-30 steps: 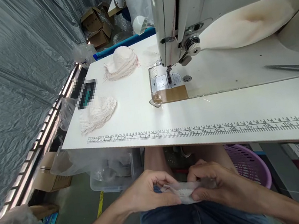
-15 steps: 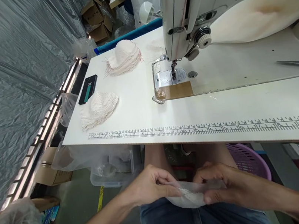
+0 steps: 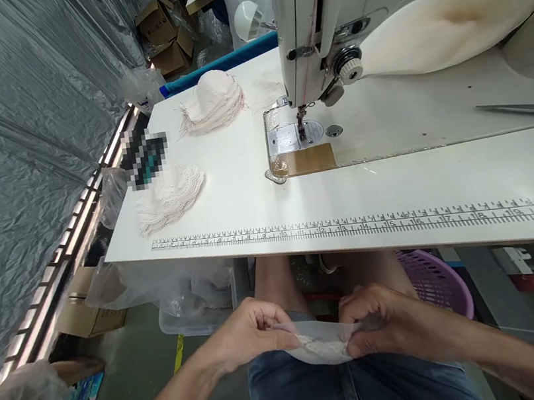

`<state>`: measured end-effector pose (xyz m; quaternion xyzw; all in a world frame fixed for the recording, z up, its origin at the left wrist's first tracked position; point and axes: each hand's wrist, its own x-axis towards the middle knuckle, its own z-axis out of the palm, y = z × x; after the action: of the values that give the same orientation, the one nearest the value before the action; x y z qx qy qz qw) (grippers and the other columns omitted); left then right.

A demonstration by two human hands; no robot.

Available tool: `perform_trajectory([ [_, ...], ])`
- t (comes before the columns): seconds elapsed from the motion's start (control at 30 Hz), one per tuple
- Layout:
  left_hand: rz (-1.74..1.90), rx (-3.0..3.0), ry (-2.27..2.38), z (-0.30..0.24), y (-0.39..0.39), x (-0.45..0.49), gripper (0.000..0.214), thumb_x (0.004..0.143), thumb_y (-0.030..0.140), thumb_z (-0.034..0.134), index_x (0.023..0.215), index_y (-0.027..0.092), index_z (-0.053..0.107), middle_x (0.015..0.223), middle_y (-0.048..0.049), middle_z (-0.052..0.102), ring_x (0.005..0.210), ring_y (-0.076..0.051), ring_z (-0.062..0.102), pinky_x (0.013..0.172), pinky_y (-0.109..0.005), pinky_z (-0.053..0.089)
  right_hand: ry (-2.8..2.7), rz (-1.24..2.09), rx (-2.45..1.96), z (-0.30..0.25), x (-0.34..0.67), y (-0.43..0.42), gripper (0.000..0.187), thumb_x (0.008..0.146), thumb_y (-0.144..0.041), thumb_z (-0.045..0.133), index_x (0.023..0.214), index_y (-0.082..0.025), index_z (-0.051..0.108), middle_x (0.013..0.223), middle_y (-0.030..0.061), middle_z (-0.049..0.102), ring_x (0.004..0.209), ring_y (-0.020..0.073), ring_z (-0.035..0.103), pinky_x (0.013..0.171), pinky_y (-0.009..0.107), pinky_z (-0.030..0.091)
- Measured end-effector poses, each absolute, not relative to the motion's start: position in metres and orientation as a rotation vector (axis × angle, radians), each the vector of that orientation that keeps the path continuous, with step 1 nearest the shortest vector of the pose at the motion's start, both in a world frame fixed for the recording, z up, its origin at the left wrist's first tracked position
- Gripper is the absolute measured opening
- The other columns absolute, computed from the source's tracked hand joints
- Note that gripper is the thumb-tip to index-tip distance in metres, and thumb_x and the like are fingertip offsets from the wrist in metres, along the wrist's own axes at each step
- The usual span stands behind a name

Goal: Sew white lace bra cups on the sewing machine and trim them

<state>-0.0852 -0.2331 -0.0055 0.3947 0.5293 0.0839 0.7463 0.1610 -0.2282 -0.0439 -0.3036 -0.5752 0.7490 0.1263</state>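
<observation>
Over my lap, below the table edge, my left hand (image 3: 249, 333) and my right hand (image 3: 389, 329) both pinch a small clear plastic bag (image 3: 321, 345) with a white lace piece inside. Fingers of both hands are closed on the bag's ends. On the white sewing table (image 3: 395, 187) lie a flat pile of white lace pieces (image 3: 168, 194) at the left and a taller stack of cream fabric pieces (image 3: 212, 104) farther back. The sewing machine (image 3: 368, 4) stands at the back right, its needle (image 3: 300, 125) over the metal plate.
Scissors (image 3: 529, 110) lie at the table's right. A phone (image 3: 147, 157) rests by the lace pile. A purple basket (image 3: 434, 282) and a clear bin (image 3: 192, 305) sit under the table. Plastic sheeting hangs on the left; cardboard boxes (image 3: 161, 32) and another person's white shirt show behind.
Both hands have kept working the bag over my lap, shifting their grip slightly; the view has wobbled a little. Nothing on the table has moved.
</observation>
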Motion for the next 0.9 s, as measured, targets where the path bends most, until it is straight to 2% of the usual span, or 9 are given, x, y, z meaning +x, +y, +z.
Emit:
perform_trajectory([
  [0.13, 0.208, 0.773, 1.134, -0.007, -0.234, -0.085, 0.026, 0.059, 0.032, 0.083, 0.072, 0.012, 0.072, 0.063, -0.0031, 0.067, 0.057, -0.009, 0.058, 0.058, -0.019, 0.045, -1.617, 2.257, -0.851, -0.046, 0.163, -0.228, 0.021, 0.079, -0.031, 0.067, 0.075, -0.011, 0.074, 0.069, 0.0039, 0.065, 0.066, 0.0153, 0.056, 0.058, 0.023, 0.040],
  [0.37, 0.180, 0.742, 1.118, -0.006, -0.235, -0.080, 0.030, 0.056, 0.033, 0.083, 0.076, 0.012, 0.074, 0.067, -0.0045, 0.069, 0.061, -0.010, 0.060, 0.062, -0.020, 0.047, -1.583, 2.324, -0.814, -0.045, 0.169, -0.228, 0.030, 0.084, -0.041, 0.061, 0.079, -0.013, 0.073, 0.075, 0.0035, 0.062, 0.072, 0.0159, 0.055, 0.064, 0.025, 0.041],
  [0.57, 0.212, 0.781, 1.085, -0.010, -0.236, -0.077, 0.031, 0.060, 0.037, 0.081, 0.077, 0.012, 0.071, 0.070, -0.0033, 0.067, 0.064, -0.010, 0.059, 0.063, -0.020, 0.045, -1.756, 2.246, -0.819, -0.037, 0.172, -0.230, 0.035, 0.088, -0.046, 0.054, 0.079, -0.015, 0.068, 0.077, 0.0021, 0.057, 0.072, 0.0158, 0.054, 0.065, 0.025, 0.040],
  [0.7, 0.206, 0.743, 1.146, -0.009, -0.237, -0.071, 0.036, 0.058, 0.040, 0.081, 0.075, 0.010, 0.069, 0.065, -0.0018, 0.065, 0.059, -0.007, 0.055, 0.058, -0.018, 0.041, -1.851, 2.137, -0.863, -0.038, 0.167, -0.234, 0.033, 0.084, -0.049, 0.059, 0.079, -0.017, 0.067, 0.073, -0.0004, 0.054, 0.070, 0.0151, 0.052, 0.063, 0.024, 0.038],
  [0.9, 0.136, 0.771, 1.124, -0.002, -0.234, -0.070, 0.038, 0.058, 0.040, 0.081, 0.078, 0.010, 0.071, 0.068, -0.0032, 0.065, 0.063, -0.010, 0.057, 0.062, -0.022, 0.044, -1.831, 2.179, -0.828, -0.039, 0.171, -0.233, 0.034, 0.088, -0.045, 0.056, 0.078, -0.016, 0.070, 0.079, 0.0027, 0.062, 0.074, 0.0168, 0.058, 0.066, 0.024, 0.041],
])
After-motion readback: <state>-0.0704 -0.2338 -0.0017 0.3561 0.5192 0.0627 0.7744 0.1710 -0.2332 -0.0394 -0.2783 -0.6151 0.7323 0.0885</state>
